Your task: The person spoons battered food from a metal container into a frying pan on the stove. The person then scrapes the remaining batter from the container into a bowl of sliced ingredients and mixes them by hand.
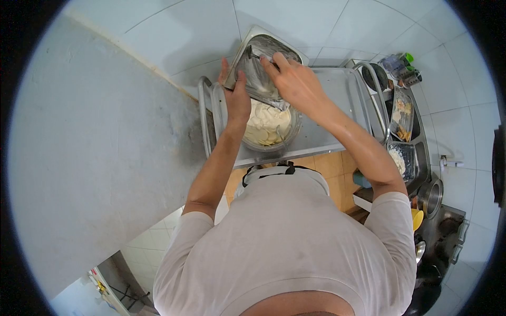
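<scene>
A rectangular metal pan (257, 75), smeared inside with pale residue, is tilted up above a round bowl (296, 131). My left hand (237, 97) grips the pan's left side, thumb and fingers around its wall. Inside the pan, my right hand (295, 84) has its fingers closed on a dark-handled scraper (253, 54), mostly hidden by the fingers and the pan. Directly under the pan's lower edge, the bowl holds a thick, creamy, pale yellow mixture (268, 125). Both bowl and pan are over a metal trolley top (337, 87).
Rails (203, 121) bound the trolley. To the right, a sink (419, 152) holds trays with food scraps (402, 116). Beyond are a metal pot (433, 197), a yellow utensil (417, 217) and a stove (445, 237). A grey wall panel (105, 158) stands close on the left.
</scene>
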`<state>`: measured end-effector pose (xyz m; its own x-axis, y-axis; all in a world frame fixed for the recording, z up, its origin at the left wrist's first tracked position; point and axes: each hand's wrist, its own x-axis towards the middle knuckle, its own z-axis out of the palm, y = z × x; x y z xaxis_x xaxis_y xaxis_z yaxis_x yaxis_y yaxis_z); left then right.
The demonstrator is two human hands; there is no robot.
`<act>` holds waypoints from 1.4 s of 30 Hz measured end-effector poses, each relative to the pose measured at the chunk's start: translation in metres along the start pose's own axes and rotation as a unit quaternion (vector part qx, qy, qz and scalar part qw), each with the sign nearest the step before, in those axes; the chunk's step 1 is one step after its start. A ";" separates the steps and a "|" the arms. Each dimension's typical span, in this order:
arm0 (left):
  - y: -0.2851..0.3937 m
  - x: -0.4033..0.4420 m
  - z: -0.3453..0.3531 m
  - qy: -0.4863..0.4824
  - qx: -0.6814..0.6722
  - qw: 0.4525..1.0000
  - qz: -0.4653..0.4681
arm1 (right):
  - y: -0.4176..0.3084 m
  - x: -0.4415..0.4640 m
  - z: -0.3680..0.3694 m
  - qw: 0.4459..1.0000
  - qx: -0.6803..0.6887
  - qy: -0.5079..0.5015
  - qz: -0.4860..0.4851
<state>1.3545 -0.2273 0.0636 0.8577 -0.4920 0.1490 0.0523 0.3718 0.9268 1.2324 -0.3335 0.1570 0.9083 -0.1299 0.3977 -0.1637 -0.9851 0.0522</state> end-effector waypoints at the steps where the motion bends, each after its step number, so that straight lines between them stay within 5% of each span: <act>1: 0.000 -0.001 0.001 0.000 0.001 1.000 -0.002 | 0.001 0.000 0.002 1.000 -0.003 0.004 0.000; 14: 0.008 -0.003 0.002 -0.011 0.021 1.000 -0.015 | 0.002 0.000 -0.004 0.995 -0.026 0.056 -0.072; 26: 0.004 -0.003 0.002 -0.038 -0.037 0.998 -0.041 | 0.011 0.003 0.006 0.996 -0.075 0.000 -0.051; 32: 0.007 -0.004 0.003 -0.036 -0.049 0.997 -0.056 | -0.001 -0.001 -0.017 0.992 -0.010 -0.018 -0.123; 38: 0.005 -0.003 0.002 -0.036 -0.027 0.998 -0.037 | 0.009 0.003 -0.008 0.993 -0.079 -0.070 -0.052; 42: 0.007 -0.003 0.003 -0.029 -0.017 0.999 -0.040 | 0.001 -0.003 -0.016 0.993 -0.011 -0.024 -0.113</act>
<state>1.3509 -0.2256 0.0704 0.8195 -0.5650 0.0959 0.1372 0.3559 0.9244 1.2237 -0.3328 0.1702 0.9400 0.0885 0.3294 0.0387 -0.9872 0.1548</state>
